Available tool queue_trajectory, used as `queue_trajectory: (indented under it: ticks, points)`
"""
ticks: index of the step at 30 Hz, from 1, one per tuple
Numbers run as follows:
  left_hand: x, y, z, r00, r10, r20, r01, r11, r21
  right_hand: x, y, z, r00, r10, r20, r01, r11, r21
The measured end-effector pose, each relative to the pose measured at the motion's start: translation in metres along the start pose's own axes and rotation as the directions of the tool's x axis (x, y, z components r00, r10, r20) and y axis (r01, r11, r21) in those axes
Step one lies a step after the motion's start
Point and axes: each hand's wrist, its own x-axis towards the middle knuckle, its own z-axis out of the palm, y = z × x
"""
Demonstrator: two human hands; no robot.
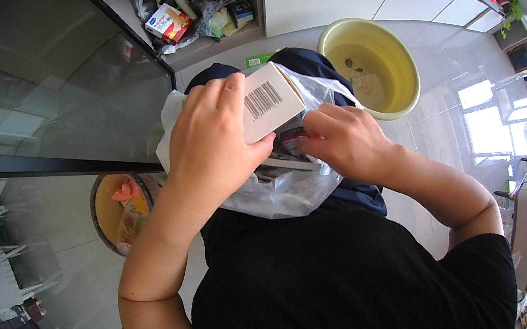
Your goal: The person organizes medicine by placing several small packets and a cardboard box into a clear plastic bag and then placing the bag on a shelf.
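My left hand (210,131) grips a white cardboard box (267,105) that bears a printed barcode, holding it tilted above an open translucent plastic bag (284,197). The bag rests on my lap, over dark trousers. Inside its mouth lie several packets and flat boxes, among them a packet with a dark red stripe (293,134). Curled fingers of my right hand (349,139) reach into the bag mouth by that packet. Their tips are partly hidden, so I cannot tell whether they pinch it.
An open cabinet compartment (248,28) ahead holds a bandage box (169,23) and bagged items. A yellow plastic bucket (410,66) with scraps inside stands right. On the left are a glass door (53,88) and a round bin (101,209). A green box (258,59) lies beyond my knees.
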Motion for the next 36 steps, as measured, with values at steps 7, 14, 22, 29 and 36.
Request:
queue_trajectory:
  ticks: [7, 14, 22, 29, 36]
  points:
    - [-0.002, -0.002, -0.004, 1.000, -0.016, -0.005, 0.016, 1.000, -0.009, 0.015, 0.010, -0.021, 0.934, 0.079, -0.349, -0.082, 0.997, 0.006]
    - [-0.001, -0.001, -0.007, 0.999, -0.007, 0.044, 0.006, 1.000, 0.025, 0.016, -0.004, -0.025, 0.924, 0.025, -0.382, -0.027, 1.000, -0.001]
    - [-0.001, -0.003, -0.009, 0.998, -0.033, 0.059, 0.032, 0.999, 0.019, 0.011, -0.004, -0.015, 0.838, -0.150, -0.525, 0.129, 0.989, -0.076]
    - [-0.003, -0.005, -0.008, 0.998, -0.024, 0.052, 0.022, 0.999, 0.034, 0.011, 0.001, -0.014, 0.796, -0.248, -0.552, 0.223, 0.968, -0.112]
    - [-0.003, -0.004, -0.009, 0.998, -0.036, 0.057, 0.034, 0.999, 0.034, 0.002, 0.001, 0.004, 0.838, -0.242, -0.489, 0.262, 0.965, -0.030]
